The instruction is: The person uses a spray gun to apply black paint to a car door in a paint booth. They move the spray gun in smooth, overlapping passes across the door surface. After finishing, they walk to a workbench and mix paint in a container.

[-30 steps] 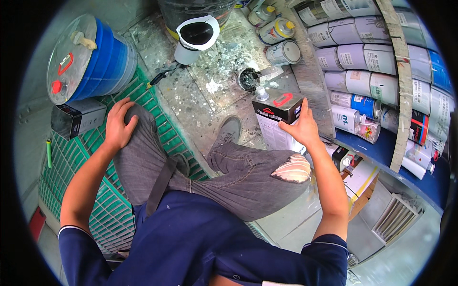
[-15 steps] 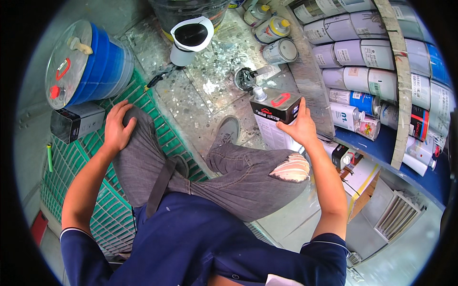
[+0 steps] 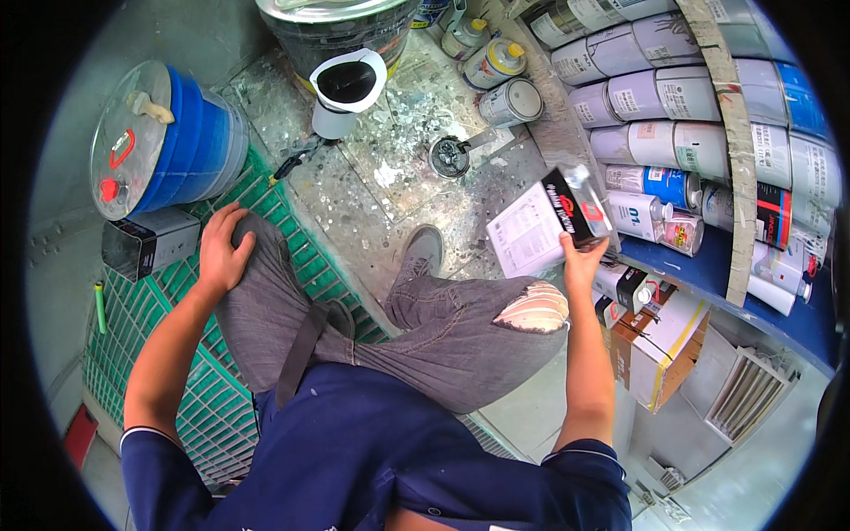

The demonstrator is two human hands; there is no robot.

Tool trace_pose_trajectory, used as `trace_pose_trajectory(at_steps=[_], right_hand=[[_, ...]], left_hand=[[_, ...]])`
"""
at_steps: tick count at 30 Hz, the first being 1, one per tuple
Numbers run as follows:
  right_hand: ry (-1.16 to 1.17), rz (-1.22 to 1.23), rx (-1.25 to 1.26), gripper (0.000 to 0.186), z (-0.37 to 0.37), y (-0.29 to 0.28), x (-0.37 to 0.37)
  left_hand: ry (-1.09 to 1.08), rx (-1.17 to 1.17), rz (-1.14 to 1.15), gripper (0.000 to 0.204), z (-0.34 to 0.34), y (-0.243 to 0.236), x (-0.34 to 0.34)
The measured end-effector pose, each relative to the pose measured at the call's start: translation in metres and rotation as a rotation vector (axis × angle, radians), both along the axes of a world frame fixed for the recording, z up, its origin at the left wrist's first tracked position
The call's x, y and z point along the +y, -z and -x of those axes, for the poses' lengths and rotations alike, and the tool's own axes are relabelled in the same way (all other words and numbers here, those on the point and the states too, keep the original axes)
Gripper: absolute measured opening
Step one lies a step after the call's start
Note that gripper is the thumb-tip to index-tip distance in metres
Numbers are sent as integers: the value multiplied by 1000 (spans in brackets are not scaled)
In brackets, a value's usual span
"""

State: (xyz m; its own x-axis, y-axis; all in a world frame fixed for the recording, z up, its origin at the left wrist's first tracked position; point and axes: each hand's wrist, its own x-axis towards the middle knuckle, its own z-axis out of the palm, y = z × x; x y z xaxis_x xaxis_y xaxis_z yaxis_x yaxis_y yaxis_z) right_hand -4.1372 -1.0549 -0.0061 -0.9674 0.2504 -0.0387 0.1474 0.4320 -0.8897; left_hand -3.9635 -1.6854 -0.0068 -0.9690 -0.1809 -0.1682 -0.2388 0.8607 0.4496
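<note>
My right hand (image 3: 582, 264) grips a rectangular metal can (image 3: 524, 232) near its top edge, beside my right knee. The can has a white labelled body, a black top band, a red carry handle and a pale spout. It is tilted, its top to the right. On my left knee my left hand (image 3: 221, 252) lies open, thumb apart from the fingers. In front of the tilted can, a small round tin (image 3: 450, 157) on the floor holds dark grey stuff, with a flat stick or blade in it.
Stacked paint tins (image 3: 655, 93) fill shelves at the right. A cardboard box (image 3: 660, 341) sits below them. At the left a blue drum (image 3: 199, 133) stands by a green grating (image 3: 199, 389). A large dark bucket (image 3: 341, 40) stands at the far side.
The can has swung from nearly upright to tilted, its top moving right with my right hand. My left hand stays on the knee.
</note>
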Motion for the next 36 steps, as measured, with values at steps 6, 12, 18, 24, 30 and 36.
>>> trace_pose_trajectory(at_steps=[6, 12, 18, 24, 30, 36], right_hand=[[451, -245, 209, 104, -13, 29, 20], [817, -11, 257, 110, -59, 76, 20], [757, 74, 238, 91, -74, 95, 15], [-6, 457, -683, 66, 38, 6, -67], [-687, -784, -315, 58, 170, -9, -152], [-735, -942, -433, 56, 176, 38, -194]], left_hand=[[-7, -15, -10, 44, 1, -5, 2], [14, -5, 0, 44, 1, 0, -1], [15, -15, -1, 44, 8, 0, 3], [0, -24, 6, 44, 6, -1, 5], [13, 4, -10, 44, 12, 3, 8], [-15, 25, -2, 44, 2, -1, 6]])
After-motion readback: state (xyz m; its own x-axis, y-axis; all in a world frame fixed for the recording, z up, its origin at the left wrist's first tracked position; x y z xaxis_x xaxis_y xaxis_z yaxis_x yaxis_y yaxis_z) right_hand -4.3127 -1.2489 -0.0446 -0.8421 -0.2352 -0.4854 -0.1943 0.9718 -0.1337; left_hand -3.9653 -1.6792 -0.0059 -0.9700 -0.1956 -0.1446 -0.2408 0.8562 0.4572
